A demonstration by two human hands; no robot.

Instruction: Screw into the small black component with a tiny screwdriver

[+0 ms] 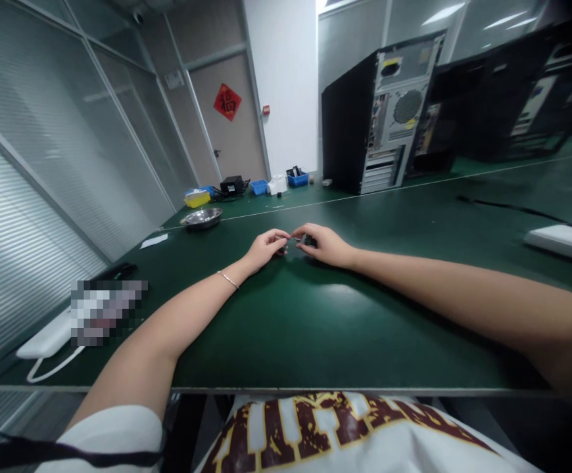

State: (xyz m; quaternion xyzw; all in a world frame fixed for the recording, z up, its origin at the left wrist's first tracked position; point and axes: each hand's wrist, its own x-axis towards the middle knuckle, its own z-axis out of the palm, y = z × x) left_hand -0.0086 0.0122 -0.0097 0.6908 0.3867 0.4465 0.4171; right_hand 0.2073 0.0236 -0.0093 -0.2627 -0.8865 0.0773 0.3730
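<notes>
My left hand [269,247] and my right hand [324,244] meet over the middle of the green table [276,341], their fingertips nearly touching. Thumb and fingers of each hand are closed in a pinch. A small, thin greyish piece [296,239] shows between the two sets of fingertips, too small to name. Something dark sits under the right fingers, mostly hidden by them. Both forearms reach in low across the tabletop, and a thin bracelet [229,280] circles the left one.
A shiny metal bowl [204,218] and a white paper [154,241] lie left. Behind are a yellow tray [197,200], blue trays [259,188] and a black box [233,185]. A computer tower [348,125] stands back right. White power strips [565,243] lie at both sides.
</notes>
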